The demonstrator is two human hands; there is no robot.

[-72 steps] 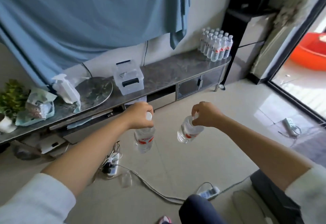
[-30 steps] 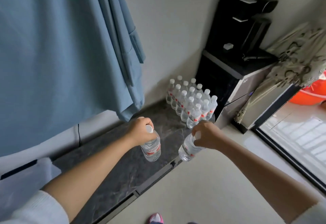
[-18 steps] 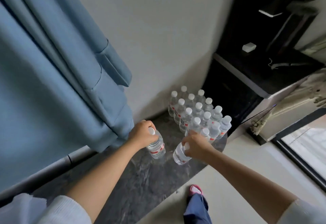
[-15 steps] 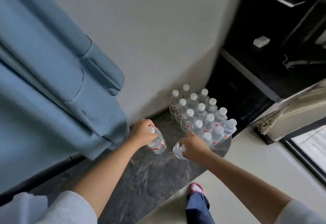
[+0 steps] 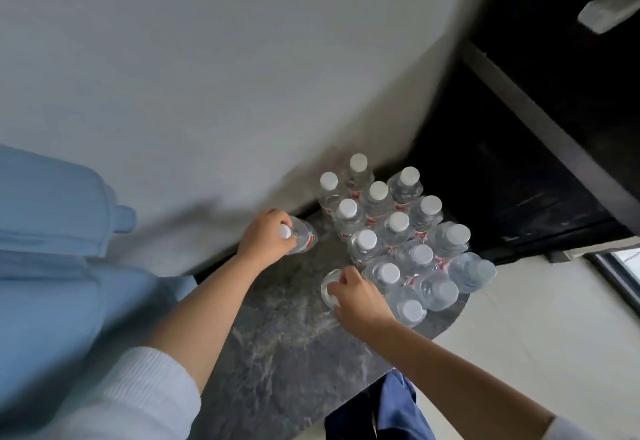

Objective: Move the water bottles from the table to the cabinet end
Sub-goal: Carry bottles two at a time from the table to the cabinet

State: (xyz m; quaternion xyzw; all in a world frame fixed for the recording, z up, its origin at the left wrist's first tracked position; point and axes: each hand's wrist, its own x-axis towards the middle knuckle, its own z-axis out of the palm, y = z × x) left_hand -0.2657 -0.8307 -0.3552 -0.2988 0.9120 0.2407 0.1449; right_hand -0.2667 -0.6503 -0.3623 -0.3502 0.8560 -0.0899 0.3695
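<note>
I look straight down on the rounded end of the dark marble cabinet top (image 5: 298,346). Several clear water bottles with white caps (image 5: 398,228) stand packed together there against the wall. My left hand (image 5: 265,240) grips the neck of one bottle (image 5: 304,237) just left of the cluster, close to the wall. My right hand (image 5: 356,297) holds a second bottle (image 5: 327,289) by its top at the cluster's near left corner; my fingers cover its cap. Whether either bottle's base touches the top is hidden.
A blue curtain (image 5: 52,266) hangs at the left over the cabinet top. A black appliance (image 5: 536,162) stands right of the cabinet end, a white wall (image 5: 242,76) behind. Pale floor (image 5: 536,353) lies lower right, and my blue trouser leg (image 5: 401,408) is by the cabinet's front edge.
I walked from the room's middle up to the cabinet end with a bottle in each hand. Both hands have come down and forward beside the bottle cluster, and the view now points straight down.
</note>
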